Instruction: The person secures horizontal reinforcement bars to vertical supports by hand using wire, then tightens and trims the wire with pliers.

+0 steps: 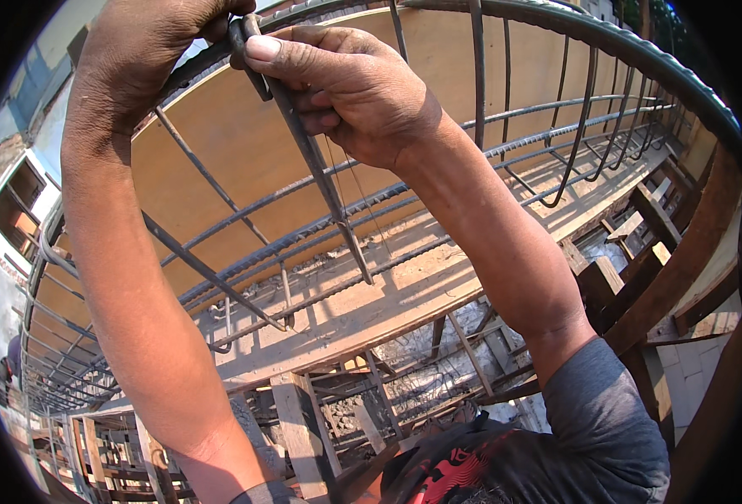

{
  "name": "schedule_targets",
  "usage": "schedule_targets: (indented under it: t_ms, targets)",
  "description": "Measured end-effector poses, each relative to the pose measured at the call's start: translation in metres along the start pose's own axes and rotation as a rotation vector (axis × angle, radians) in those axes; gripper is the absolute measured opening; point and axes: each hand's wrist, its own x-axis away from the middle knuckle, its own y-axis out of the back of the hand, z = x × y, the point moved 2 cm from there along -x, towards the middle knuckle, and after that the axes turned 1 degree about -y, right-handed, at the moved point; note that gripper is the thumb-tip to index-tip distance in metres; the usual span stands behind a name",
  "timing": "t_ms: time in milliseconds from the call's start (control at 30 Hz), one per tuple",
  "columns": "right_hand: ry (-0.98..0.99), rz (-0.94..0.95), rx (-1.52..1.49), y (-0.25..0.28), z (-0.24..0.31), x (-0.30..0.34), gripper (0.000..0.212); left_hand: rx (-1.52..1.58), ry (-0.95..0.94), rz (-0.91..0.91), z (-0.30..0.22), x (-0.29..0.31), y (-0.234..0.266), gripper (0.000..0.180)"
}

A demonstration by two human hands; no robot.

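Note:
My right hand [367, 97] is closed round the upper end of a steel stirrup [310, 155], its thumb pressed near the hooked tip. That hook sits over the thick ribbed top bar [522, 10] of a rebar cage. Beside it, my left hand [148, 50] is curled closed at the same bar; its fingertips are partly cut off by the picture's upper edge, so what they grip is hidden. A thin wire [358, 181] hangs down below my right hand. From the hook the stirrup slants down to the lower bars [413, 259].
Behind the cage stands a tan plywood panel [211, 143]. A wooden plank [413, 298] runs beneath the bars. More stirrups [591, 126] hang at the right. Below are timber supports [299, 420] and gaps between them. A curved brown beam [682, 260] stands at the right.

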Motion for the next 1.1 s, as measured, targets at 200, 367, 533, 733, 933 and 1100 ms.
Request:
schedule_targets:
  t_ms: [200,367,533,733,933,1100]
  targets:
    - [0.073,-0.053,0.083,0.008,-0.002,0.007,0.036,-0.049,0.031,-0.079,-0.009,-0.004,-0.031,0.019]
    - [0.096,-0.01,0.077,0.001,-0.004,0.006,0.039,-0.157,0.198,-0.052,-0.016,-0.006,-0.026,0.014]
    - [0.157,-0.103,0.286,-0.002,0.001,0.009,0.046,-0.15,0.047,0.027,-0.011,0.002,-0.019,0.025]
    - [0.321,-0.318,0.662,-0.002,0.01,0.023,0.05,0.049,0.232,-0.053,0.015,-0.005,-0.033,0.041]
    - [0.398,-0.351,0.194,-0.015,-0.005,0.019,0.056,0.04,0.11,0.053,0.008,0.0,-0.025,0.043]
    - [0.231,-0.27,0.061,-0.011,0.013,0.031,0.054,0.194,0.26,0.008,-0.015,-0.007,-0.048,0.044]
